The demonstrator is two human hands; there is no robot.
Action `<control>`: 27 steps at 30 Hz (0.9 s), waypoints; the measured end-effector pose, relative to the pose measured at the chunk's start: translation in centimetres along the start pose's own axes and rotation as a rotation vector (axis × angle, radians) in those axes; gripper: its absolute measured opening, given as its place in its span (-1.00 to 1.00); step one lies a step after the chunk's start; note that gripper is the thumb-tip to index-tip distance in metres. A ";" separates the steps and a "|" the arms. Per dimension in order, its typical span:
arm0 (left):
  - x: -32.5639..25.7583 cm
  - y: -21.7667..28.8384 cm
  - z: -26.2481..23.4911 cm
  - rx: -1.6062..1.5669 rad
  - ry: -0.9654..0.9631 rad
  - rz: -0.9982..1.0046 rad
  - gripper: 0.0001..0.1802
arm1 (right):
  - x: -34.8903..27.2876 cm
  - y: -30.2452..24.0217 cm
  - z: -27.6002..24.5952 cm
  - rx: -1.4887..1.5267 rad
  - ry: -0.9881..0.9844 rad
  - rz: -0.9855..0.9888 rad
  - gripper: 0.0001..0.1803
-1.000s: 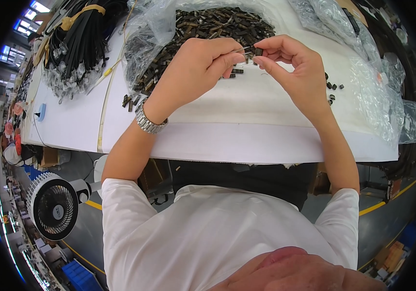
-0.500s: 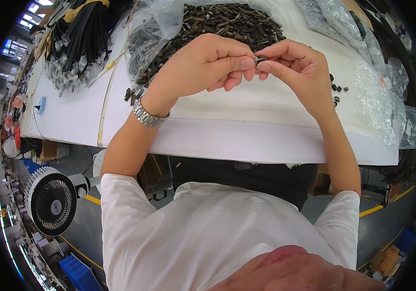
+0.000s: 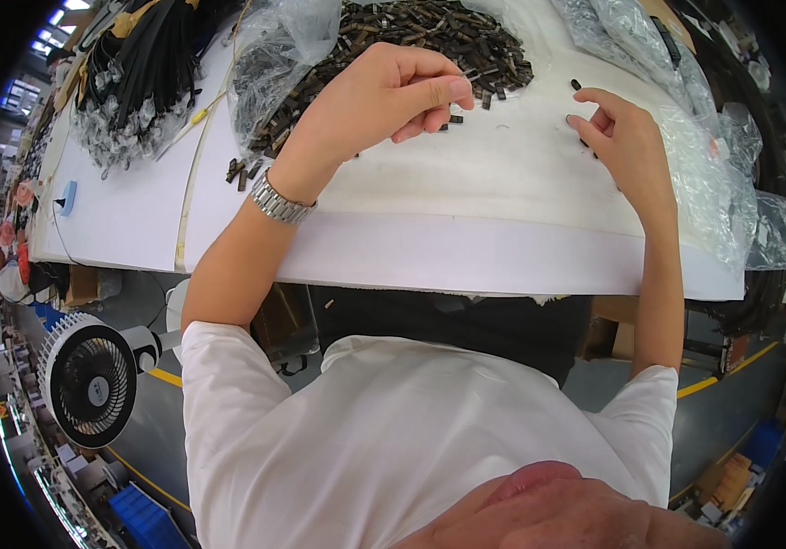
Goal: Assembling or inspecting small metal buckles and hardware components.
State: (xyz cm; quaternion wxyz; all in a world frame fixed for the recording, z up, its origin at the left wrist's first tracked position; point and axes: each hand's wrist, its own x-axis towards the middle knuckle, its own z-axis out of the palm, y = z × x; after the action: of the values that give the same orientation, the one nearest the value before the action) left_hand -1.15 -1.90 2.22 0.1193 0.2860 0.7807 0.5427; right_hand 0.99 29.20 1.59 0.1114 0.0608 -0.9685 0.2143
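My left hand [image 3: 388,101], with a metal watch on its wrist, hovers in front of the pile of small dark rectangular pieces [image 3: 411,32]. Its thumb and forefinger are pinched together; a tiny sliver shows at their tips, too small to name. To the right, my right hand [image 3: 626,142] is over the white table with thumb and forefinger apart and nothing visible between them. One small black piece [image 3: 576,84] lies just beyond its forefinger tip. More small dark bits lie by the thumb, partly hidden by the hand.
Clear plastic bags lie left of the pile [image 3: 278,69] and along the table's right side [image 3: 704,192]. A bundle of black straps [image 3: 141,69] with clear-wrapped ends is at the far left, near a blue-handled tool [image 3: 67,198]. A fan [image 3: 92,380] stands below the table's left edge.
My hands have parted. The right one has moved away to the right and opened, with the small dark piece no longer between the hands; the left one has shifted slightly left and up.
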 end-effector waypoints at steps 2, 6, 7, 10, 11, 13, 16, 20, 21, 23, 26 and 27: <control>0.2 -0.2 -0.1 -0.065 0.061 -0.020 -0.68 | 0.0 -0.3 0.4 -0.052 0.025 -0.010 -0.70; 0.3 -0.7 -0.2 -0.085 0.154 -0.076 -0.68 | 1.9 -2.8 3.9 0.145 -0.058 -0.383 -0.71; 0.3 -0.9 -0.2 -0.081 0.153 -0.073 -0.68 | 2.6 -2.9 5.2 0.032 -0.034 -0.491 -0.73; 0.7 -1.4 0.1 -0.077 0.159 -0.080 -0.69 | 3.6 -2.8 7.1 -0.180 -0.028 -0.628 -0.78; 0.8 -1.5 0.2 -0.085 0.148 -0.079 -0.69 | 3.8 -2.8 7.4 -0.273 -0.051 -0.661 -0.81; 0.8 -1.5 0.3 -0.093 0.140 -0.080 -0.69 | 3.9 -2.7 7.3 -0.294 -0.040 -0.724 -0.84; 0.6 -1.5 0.3 -0.100 0.133 -0.085 -0.70 | 4.9 -2.4 7.1 -0.340 -0.046 -0.824 -0.88; 0.6 -1.3 0.4 -0.089 0.121 -0.080 -0.69 | 5.8 -2.0 7.0 -0.283 -0.104 -0.821 -0.90; 0.7 -1.2 0.5 -0.079 0.121 -0.088 -0.69 | 5.9 -1.9 6.7 -0.285 -0.104 -0.824 -0.90; 0.7 -1.2 0.3 -0.081 0.130 -0.090 -0.69 | 5.7 -2.0 6.1 -0.238 -0.123 -0.832 -0.92; 0.5 -1.2 0.3 -0.076 0.138 -0.089 -0.69 | 6.4 -2.2 6.2 -0.326 -0.129 -0.877 -0.93; 0.4 -1.3 0.3 -0.070 0.142 -0.090 -0.69 | 6.4 -2.2 6.2 -0.327 -0.127 -0.873 -0.93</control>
State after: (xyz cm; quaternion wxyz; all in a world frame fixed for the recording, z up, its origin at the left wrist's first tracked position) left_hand -1.78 -1.79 0.97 0.0979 0.2073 0.7799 0.5824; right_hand -6.06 24.11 -1.49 0.1400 0.4572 -0.8782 -0.0122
